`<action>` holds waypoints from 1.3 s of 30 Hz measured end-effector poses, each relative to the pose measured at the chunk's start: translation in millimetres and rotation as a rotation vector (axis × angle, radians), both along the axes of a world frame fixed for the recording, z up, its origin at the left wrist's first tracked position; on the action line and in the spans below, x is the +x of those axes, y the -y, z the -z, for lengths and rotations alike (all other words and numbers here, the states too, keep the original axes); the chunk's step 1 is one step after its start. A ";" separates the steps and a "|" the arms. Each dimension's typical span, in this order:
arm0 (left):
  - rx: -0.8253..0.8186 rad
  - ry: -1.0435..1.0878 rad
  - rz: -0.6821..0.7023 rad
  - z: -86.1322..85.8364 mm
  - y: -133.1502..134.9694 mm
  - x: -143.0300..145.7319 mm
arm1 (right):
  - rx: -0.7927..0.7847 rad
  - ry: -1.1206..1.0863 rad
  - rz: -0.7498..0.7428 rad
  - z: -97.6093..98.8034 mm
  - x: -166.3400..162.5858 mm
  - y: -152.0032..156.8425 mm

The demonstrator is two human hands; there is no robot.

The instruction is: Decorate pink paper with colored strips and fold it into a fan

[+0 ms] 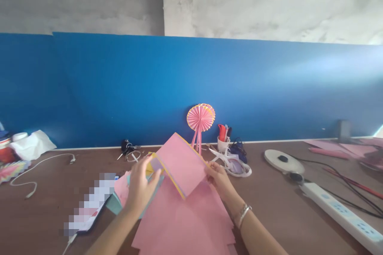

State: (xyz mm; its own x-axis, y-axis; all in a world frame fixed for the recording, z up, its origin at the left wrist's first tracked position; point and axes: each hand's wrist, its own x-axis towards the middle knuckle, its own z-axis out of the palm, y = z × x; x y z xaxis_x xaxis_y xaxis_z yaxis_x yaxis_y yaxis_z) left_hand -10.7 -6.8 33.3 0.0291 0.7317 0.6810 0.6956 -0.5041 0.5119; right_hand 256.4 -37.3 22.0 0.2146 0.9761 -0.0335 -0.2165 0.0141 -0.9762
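Note:
My left hand [140, 187] and my right hand [220, 179] hold up a small stack of coloured paper sheets [179, 163], pink on top with yellow and purple edges showing. The left fingers pinch the stack's left corner, and the right fingers grip its right edge. The stack is tilted above a pile of pink paper sheets [185, 223] lying on the brown table [44, 215]. A bracelet sits on my right wrist.
A pink pleated paper fan [200, 118] leans against the blue backboard. A cup of pens [223, 137], white tape strips [235, 165], keys [127, 149], a white cable [38, 167], a round white device [283, 160] and a power strip [344, 213] lie around.

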 end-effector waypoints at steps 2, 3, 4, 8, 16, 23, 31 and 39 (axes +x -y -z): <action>0.104 -0.161 0.173 10.8 19.6 13.7 | -0.022 -0.026 -0.029 1.8 -8.5 3.5; 0.119 -0.262 0.251 16.1 27.5 20.2 | -0.048 -0.024 -0.038 2.4 -13.2 5.4; 0.125 -0.336 0.303 20.9 33.4 25.5 | -0.071 -0.022 -0.050 2.9 -17.7 7.1; 0.020 -0.457 0.321 30.0 37.3 29.8 | -0.113 0.049 -0.134 4.4 -25.4 10.0; -0.303 -0.446 0.297 24.8 23.0 15.8 | 0.076 0.661 -0.500 10.7 -1.0 10.2; -0.424 -0.454 0.378 19.8 24.7 13.9 | 0.155 1.088 -0.367 11.8 -3.4 9.9; -0.560 -0.482 0.383 2.7 28.7 6.0 | 0.131 1.048 -0.454 10.8 7.2 10.1; -0.555 -0.411 0.390 3.8 28.9 4.9 | 0.086 1.022 -0.463 11.5 8.5 5.9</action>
